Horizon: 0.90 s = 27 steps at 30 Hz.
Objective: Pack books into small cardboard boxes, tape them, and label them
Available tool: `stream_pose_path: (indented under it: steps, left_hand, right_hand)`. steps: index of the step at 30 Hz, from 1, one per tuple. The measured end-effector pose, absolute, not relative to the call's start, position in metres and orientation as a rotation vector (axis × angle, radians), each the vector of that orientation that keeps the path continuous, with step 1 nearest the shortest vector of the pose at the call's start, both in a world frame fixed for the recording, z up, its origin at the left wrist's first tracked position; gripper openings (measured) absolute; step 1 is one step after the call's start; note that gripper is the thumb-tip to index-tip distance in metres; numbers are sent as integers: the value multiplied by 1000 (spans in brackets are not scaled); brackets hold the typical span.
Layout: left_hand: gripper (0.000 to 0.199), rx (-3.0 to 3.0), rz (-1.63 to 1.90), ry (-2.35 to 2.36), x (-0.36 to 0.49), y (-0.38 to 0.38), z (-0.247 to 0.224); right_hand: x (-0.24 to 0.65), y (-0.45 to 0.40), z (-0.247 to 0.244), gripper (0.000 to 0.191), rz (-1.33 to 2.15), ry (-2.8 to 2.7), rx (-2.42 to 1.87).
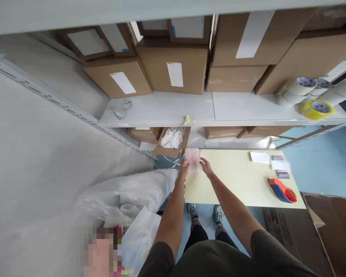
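A flat pink packet [192, 157], which looks wrapped in clear plastic, is at the left end of the pale yellow table [230, 184]. My left hand [184, 168] has its fingers closed on the packet's lower left edge. On the other side, my right hand [206, 167] is beside the right edge, its fingers apart and their tips at or very near the plastic. Just behind the packet, an open cardboard box [170, 153] holds white crumpled material [173, 138].
A red and blue tape dispenser [282, 191] and a white stack [260, 157] lie on the table's right side. Shelving [161, 107] with cardboard boxes [173, 73] and tape rolls [316, 109] stands behind. Large plastic bags [132, 192] fill the left; brown cardboard [291, 238] is at right.
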State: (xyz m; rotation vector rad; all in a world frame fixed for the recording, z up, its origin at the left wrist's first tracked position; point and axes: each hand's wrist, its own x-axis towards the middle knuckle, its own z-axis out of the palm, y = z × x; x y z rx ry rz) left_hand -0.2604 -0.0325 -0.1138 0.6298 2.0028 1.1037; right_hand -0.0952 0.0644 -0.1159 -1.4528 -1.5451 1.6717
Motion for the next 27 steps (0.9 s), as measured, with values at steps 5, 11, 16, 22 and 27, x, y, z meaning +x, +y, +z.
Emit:
stream_pose_path:
  steps: [5,11,16,22,27]
  left_hand:
    - [47,622,1179,2138,-252,-79,-74]
    - [49,537,1433,2227,-219,-144,-8]
    - [49,271,1661,2380,-172,-235,29]
    - [53,-114,1814,2563,-112,-395,45]
    - [56,-477,1919,2627,-57,-539,47]
  right_hand:
    - [-69,52,-79,58,1567,-1702,-1448]
    - [-85,36,-21,57,1479,-2048,-962]
    - [-117,-21,15,58,1444,-2332,-415]
    - [-133,-159,36,60,1518,-2504,70]
    - [-113,-313,48,59,1656,-2601,412]
